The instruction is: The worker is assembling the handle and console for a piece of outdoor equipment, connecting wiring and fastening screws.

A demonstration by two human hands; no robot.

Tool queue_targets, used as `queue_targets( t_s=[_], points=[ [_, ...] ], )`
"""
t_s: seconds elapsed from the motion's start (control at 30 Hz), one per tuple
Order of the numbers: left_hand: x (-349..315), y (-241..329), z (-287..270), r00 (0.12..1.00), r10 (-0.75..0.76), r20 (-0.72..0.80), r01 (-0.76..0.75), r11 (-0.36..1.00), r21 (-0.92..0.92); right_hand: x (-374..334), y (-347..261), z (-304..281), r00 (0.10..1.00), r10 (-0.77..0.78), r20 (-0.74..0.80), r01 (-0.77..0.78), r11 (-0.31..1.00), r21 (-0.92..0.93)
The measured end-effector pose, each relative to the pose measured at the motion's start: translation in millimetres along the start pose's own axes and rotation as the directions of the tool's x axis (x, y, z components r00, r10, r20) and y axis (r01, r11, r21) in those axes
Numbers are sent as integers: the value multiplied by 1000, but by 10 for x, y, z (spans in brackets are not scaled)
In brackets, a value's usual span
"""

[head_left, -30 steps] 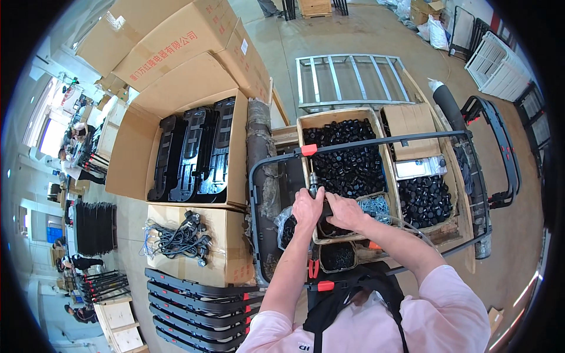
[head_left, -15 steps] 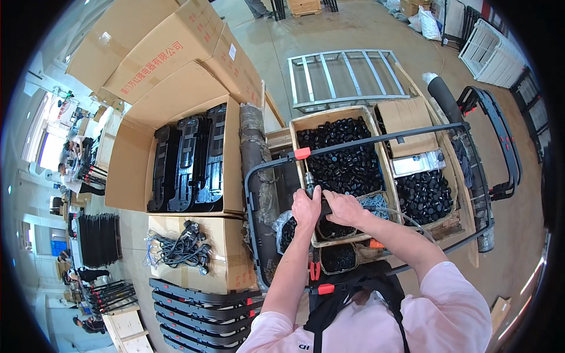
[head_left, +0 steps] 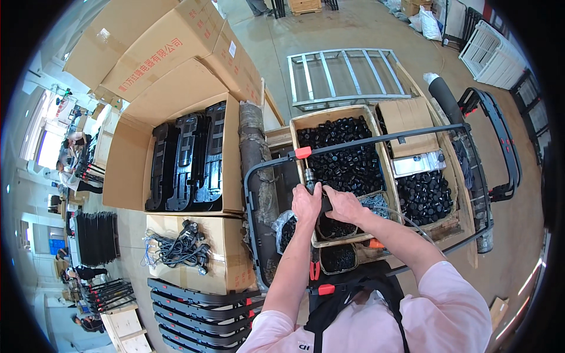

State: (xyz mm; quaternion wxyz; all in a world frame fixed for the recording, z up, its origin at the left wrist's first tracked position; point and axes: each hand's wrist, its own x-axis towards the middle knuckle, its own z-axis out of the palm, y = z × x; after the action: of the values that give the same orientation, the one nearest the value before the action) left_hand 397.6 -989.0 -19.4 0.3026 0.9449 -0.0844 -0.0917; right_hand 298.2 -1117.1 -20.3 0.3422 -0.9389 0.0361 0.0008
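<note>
My left hand (head_left: 306, 203) and my right hand (head_left: 343, 203) are closed together on a dark power tool (head_left: 310, 182), its tip pointing up toward the black tubular frame (head_left: 376, 139) with an orange clamp (head_left: 303, 152). The hands hover over a wooden box of small black caps (head_left: 344, 156). What lies between the palms is hidden.
A second box of black caps (head_left: 425, 197) sits to the right. At the left, an open carton holds black moulded parts (head_left: 188, 159), and a closed carton carries a bundle of black cables (head_left: 176, 250). Stacked black frames (head_left: 194, 306) lie below. A metal rack (head_left: 344, 76) rests on the floor beyond.
Both hands stay clasped on the tool at the frame; the view has shifted slightly, and the hands have barely moved.
</note>
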Motion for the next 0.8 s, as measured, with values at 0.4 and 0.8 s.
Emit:
queue_targets(
  t_s=[0.4,0.8],
  points=[
    [107,-6,84,999,12,-50,-12,1000,0,59,35,0,998,-5,-58,4,1000,-18],
    [64,-52,92,999,6,-53,-6,1000,-9,0,-90,32,997,-62,-51,60,998,-33]
  ],
)
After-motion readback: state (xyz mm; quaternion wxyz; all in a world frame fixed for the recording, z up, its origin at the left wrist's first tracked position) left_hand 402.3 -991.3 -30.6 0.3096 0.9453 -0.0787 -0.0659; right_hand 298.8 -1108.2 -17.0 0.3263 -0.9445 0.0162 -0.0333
